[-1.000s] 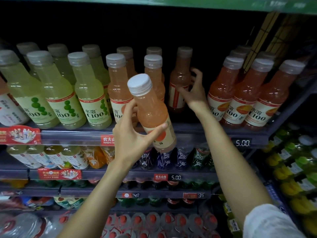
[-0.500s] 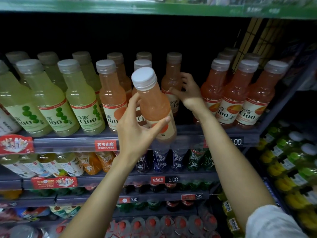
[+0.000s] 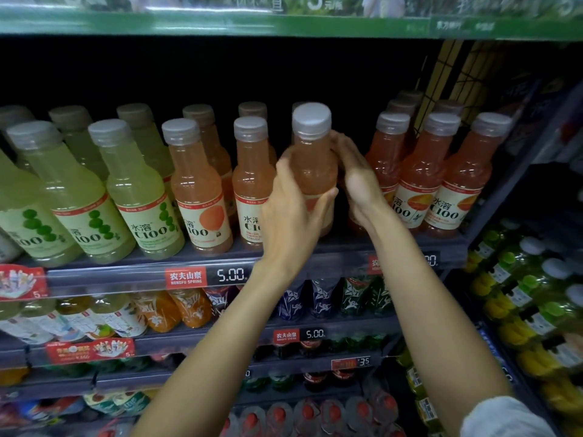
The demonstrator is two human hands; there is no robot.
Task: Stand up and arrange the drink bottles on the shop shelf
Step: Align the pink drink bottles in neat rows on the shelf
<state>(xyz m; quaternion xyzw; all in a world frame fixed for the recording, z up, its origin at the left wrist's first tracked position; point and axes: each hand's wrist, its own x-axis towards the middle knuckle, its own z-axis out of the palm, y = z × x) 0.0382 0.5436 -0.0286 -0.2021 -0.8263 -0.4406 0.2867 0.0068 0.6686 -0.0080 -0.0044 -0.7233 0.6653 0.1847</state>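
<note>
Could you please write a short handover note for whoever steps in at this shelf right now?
Left hand: fingers curled in a grip round the pale orange plastic drink bottle with a grey cap, upright at the front of the dark shop shelf.
Right hand: open beside that bottle, by the row behind it; whether it touches is unclear.
Done: the green bottles and redder orange bottles stand upright in rows.
Left: settle the held bottle into the gap, label forward, then release.

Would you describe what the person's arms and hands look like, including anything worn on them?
Both forearms are bare. The right arm shows a pale grey-white sleeve pushed up near the elbow. No gloves, rings, watch or bracelets show on the left hand or right hand.
</note>
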